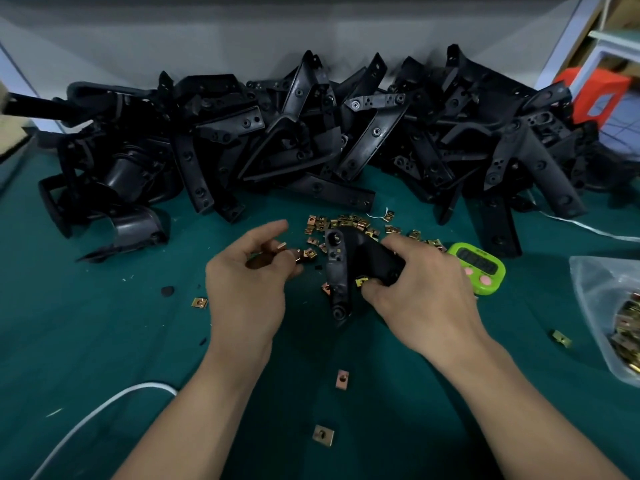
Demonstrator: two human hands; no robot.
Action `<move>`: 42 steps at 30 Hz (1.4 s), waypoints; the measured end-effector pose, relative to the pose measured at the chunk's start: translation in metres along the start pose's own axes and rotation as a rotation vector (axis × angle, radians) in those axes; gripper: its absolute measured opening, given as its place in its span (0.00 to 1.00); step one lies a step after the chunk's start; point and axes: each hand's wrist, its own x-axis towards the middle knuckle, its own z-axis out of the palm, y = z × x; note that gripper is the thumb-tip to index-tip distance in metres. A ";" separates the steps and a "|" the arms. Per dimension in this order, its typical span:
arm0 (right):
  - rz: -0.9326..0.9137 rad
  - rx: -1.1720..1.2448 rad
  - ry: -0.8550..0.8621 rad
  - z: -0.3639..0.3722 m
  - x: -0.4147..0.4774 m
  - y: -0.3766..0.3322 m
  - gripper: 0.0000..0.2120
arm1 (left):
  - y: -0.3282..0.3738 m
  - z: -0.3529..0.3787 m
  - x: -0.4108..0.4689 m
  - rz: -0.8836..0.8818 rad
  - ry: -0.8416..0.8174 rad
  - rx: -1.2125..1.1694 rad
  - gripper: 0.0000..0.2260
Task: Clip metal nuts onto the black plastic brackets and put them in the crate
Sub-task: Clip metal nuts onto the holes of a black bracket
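Observation:
My right hand (420, 292) grips a black plastic bracket (341, 268) above the green table, its thumb pressing a metal nut (362, 281) onto the bracket's edge. Another nut (326, 288) is clipped on the bracket's left edge. My left hand (249, 285) hovers just left of the bracket, fingers curled, pinching metal nuts (294, 253) at its fingertips. A loose heap of brass-coloured nuts (346, 223) lies on the table just behind both hands. No crate is in view.
A big pile of black brackets (311, 133) fills the back of the table. A green timer (479, 266) sits right of my right hand. A plastic bag of nuts (616, 323) lies at the right edge. Stray nuts (342, 379) and a white cable (104, 407) lie near me.

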 end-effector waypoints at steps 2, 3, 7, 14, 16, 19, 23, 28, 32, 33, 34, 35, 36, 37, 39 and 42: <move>-0.001 -0.010 -0.004 0.000 0.001 0.001 0.12 | 0.000 -0.003 0.002 -0.021 -0.017 -0.063 0.15; -0.002 -0.021 -0.002 0.001 0.001 0.001 0.12 | 0.001 -0.004 0.002 -0.032 -0.054 -0.084 0.14; -0.017 -0.045 0.008 0.001 0.001 0.002 0.10 | 0.003 -0.002 -0.004 -0.074 -0.198 -0.073 0.13; 0.008 -0.027 0.022 0.001 0.003 0.005 0.08 | 0.004 0.002 -0.007 -0.083 -0.207 0.055 0.14; 0.013 -0.022 0.022 0.001 0.004 0.005 0.08 | 0.003 0.002 -0.007 -0.063 -0.204 0.078 0.12; 0.030 -0.003 0.026 0.000 0.005 0.006 0.08 | 0.003 0.003 -0.008 -0.055 -0.259 0.057 0.12; 0.032 0.010 0.019 -0.001 0.006 0.006 0.08 | 0.004 0.003 -0.009 -0.020 -0.256 0.091 0.11; 0.035 0.016 0.021 -0.001 0.005 0.006 0.08 | 0.005 0.003 -0.010 -0.072 -0.143 0.006 0.05; 0.031 0.041 0.003 0.000 0.006 0.006 0.07 | 0.008 0.006 -0.013 -0.119 -0.212 -0.051 0.05; 0.030 0.048 -0.004 0.001 0.005 0.006 0.07 | 0.008 0.008 -0.015 -0.139 -0.249 -0.084 0.06; 0.030 0.055 -0.011 0.001 0.005 0.007 0.07 | 0.009 0.009 -0.016 -0.157 -0.282 -0.119 0.06; 0.027 0.062 -0.021 0.001 0.005 0.007 0.07 | 0.009 0.011 -0.017 -0.169 -0.309 -0.147 0.06; 0.023 0.066 -0.034 0.001 0.005 0.007 0.07 | 0.010 0.011 -0.017 -0.178 -0.331 -0.166 0.06; 0.017 0.065 -0.048 0.002 0.005 0.007 0.07 | 0.010 0.012 -0.018 -0.186 -0.351 -0.175 0.07; 0.004 0.056 -0.066 0.002 0.006 0.007 0.07 | 0.012 0.010 -0.018 -0.205 -0.389 -0.182 0.08; 0.003 0.045 -0.076 0.001 0.006 0.007 0.08 | 0.013 0.007 -0.015 -0.219 -0.452 -0.190 0.07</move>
